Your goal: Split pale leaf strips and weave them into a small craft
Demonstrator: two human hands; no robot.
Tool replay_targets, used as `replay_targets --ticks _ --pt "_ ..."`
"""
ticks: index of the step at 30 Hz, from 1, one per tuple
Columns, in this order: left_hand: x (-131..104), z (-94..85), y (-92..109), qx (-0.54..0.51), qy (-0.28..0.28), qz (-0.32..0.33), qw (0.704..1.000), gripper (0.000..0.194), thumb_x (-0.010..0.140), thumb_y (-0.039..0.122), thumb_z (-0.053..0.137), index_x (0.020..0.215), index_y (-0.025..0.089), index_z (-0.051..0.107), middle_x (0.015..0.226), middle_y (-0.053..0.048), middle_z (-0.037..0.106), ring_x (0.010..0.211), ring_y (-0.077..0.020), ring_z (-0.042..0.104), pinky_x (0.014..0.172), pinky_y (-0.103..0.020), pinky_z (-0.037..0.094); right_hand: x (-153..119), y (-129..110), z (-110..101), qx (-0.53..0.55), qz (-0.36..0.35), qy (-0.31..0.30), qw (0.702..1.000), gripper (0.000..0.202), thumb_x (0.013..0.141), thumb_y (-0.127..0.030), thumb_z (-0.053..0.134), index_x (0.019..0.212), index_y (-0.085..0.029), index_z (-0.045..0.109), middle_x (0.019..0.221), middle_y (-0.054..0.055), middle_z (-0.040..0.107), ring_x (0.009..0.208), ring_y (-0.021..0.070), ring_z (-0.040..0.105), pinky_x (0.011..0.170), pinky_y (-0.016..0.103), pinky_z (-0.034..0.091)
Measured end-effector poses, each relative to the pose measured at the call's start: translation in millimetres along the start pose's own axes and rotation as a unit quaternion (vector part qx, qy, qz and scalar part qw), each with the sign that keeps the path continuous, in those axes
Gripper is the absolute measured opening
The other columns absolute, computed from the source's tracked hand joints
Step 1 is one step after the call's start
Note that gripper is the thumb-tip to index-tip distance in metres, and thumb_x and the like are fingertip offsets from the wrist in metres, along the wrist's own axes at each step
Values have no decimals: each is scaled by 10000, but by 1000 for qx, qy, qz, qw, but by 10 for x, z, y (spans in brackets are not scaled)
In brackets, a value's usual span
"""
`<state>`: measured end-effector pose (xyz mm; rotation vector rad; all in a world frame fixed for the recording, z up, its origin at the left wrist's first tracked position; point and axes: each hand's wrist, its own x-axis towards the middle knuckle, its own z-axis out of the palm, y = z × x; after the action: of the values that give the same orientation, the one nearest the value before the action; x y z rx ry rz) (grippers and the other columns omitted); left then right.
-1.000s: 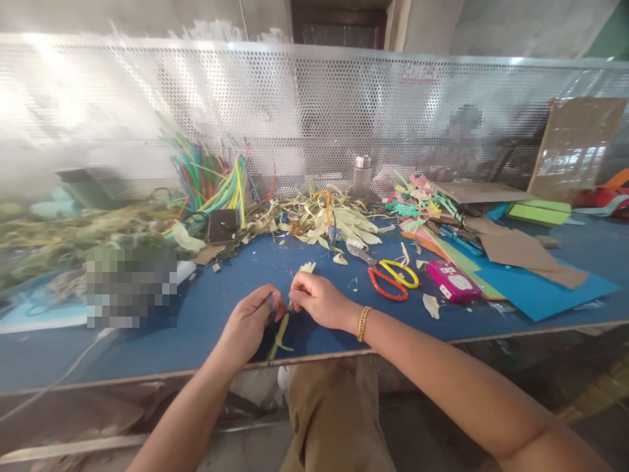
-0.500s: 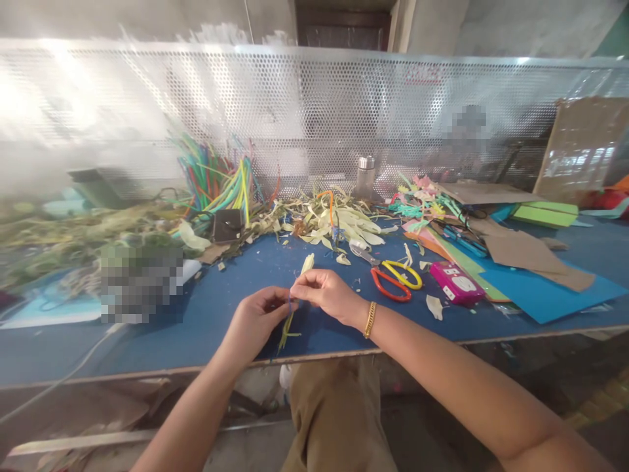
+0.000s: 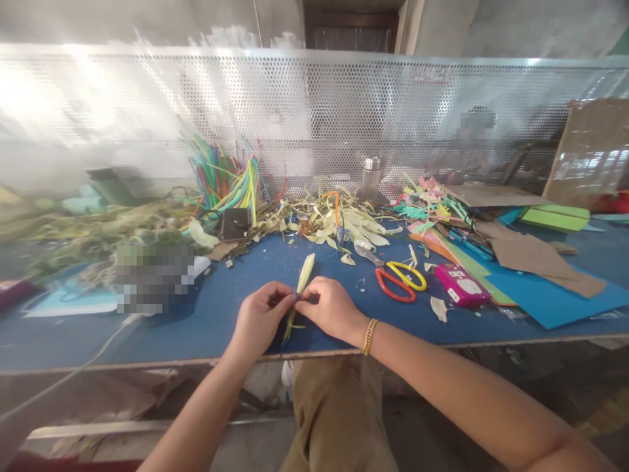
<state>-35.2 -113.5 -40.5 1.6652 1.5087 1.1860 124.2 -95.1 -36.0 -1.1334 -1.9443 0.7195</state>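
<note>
A slim bundle of pale yellow-green husk-like strips (image 3: 306, 270) lies lengthwise before me, close to the table's front edge. At its middle, a bit of thin blue tie shows between my fingertips. My left hand (image 3: 263, 316) is closed in a pinch on the bundle's left side. From the right, my right hand (image 3: 330, 307) pinches at the same spot, thumb and forefinger meeting the left ones. The bundle's top sticks out beyond my fingers, and its thinner tails come out below. How the blue tie runs is hidden by the fingertips.
Scissors with red and yellow handles (image 3: 400, 282) lie to the right, beside a magenta box (image 3: 462, 285) and blue paper sheets (image 3: 555, 301). Behind are a husk pile (image 3: 351, 223), coloured stems (image 3: 226, 180) and a bottle (image 3: 371, 178). A white cable (image 3: 93, 357) crosses the left edge.
My right hand has come down from above the bundle to beside its middle, uncovering more of the upper strips. The left hand stays by the tie. The view has shifted slightly left.
</note>
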Motion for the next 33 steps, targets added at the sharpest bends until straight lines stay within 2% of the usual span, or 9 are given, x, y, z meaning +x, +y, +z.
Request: replay_targets --ticks 5,7,10,13,16,20,23,27,33 --pt "-9 8 48 28 -7 7 1000 246 751 422 608 764 176 622 651 1 616 608 -141 518 555 -226 374 -66 -76 3 131 99 -3 986 100 734 -193 580 669 -194 504 609 -29 538 560 104 495 565 245 382" --pt "-13 5 63 41 -6 13 999 234 758 411 592 750 178 613 661 1 621 619 -142 519 568 -228 375 -96 -141 -13 288 184 -50 939 77 768 -213 533 724 -201 471 605 -35 552 505 99 498 505 235 382" --pt "-17 2 63 50 -9 17 999 228 760 406 578 732 180 601 656 5 618 617 -141 513 571 -229 372 -110 -232 -94 502 238 -106 825 122 794 -278 539 778 -198 448 712 -9 611 517 90 521 477 223 395" --pt "-19 8 35 46 -15 17 999 233 763 417 577 745 185 593 631 18 595 583 -129 490 548 -223 359 -37 -243 -292 573 207 -104 786 182 760 -274 619 804 -199 459 691 -26 586 538 82 508 505 222 403" --pt "-17 18 9 31 -17 17 999 231 769 420 580 750 190 585 619 23 583 570 -126 494 542 -223 368 122 -129 -596 509 160 -62 844 148 790 -296 590 849 -206 489 700 -21 570 576 96 515 571 254 436" --pt "-8 30 7 4 -28 4 1000 235 771 427 589 759 192 577 645 7 606 610 -141 550 582 -237 419 279 82 -931 130 98 72 984 174 766 -309 644 861 -197 553 873 52 605 683 131 544 658 288 436" --pt "-1 41 10 -25 -36 -11 999 270 766 458 595 768 190 566 690 -16 639 638 -151 575 616 -252 455 270 101 -893 -89 -7 90 992 151 732 -252 691 853 -190 625 979 69 599 726 132 540 731 298 419" --pt "2 42 6 -47 -40 -10 998 302 776 488 578 795 188 559 724 -29 658 657 -157 591 631 -261 473 222 -37 -504 -59 -98 -94 989 204 766 -250 663 965 -205 673 989 39 634 682 104 557 699 259 413" --pt "-21 15 58 4 -14 -3 1000 260 810 449 550 790 190 573 668 -2 645 612 -143 574 587 -237 441 285 -59 -160 -90 -102 -142 980 51 746 -184 656 772 -182 701 744 32 653 715 148 567 624 249 357"
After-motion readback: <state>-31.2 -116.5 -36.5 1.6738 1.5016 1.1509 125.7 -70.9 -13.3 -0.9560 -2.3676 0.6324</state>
